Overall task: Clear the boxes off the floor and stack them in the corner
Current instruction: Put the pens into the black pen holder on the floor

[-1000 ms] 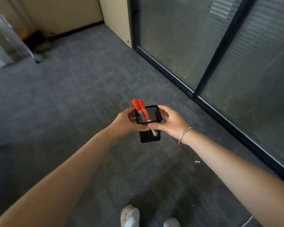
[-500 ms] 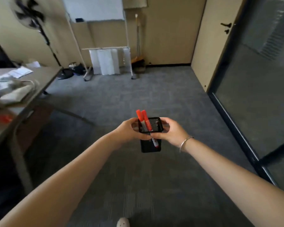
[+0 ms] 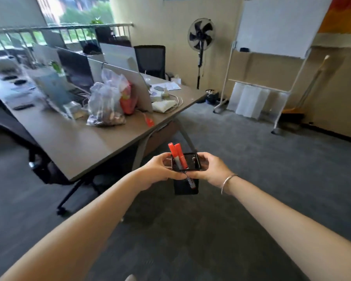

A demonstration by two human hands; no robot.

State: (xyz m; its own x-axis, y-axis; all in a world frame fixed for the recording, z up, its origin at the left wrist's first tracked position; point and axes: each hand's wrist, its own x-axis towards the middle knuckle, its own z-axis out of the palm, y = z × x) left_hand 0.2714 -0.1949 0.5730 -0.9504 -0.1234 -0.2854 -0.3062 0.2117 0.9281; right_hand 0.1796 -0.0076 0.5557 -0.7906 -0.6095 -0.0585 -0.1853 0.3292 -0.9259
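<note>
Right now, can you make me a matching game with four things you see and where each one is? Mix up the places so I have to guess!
Things:
1. red markers
2. black mesh pen holder
3. clear plastic bag
4. standing fan

Places:
A. on the desk
B. on the floor by the wall, left of the whiteboard
C. sticking up out of the pen holder
D. held between the left hand and the right hand

Pairs: 1-C, 2-D, 3-A, 4-B
</note>
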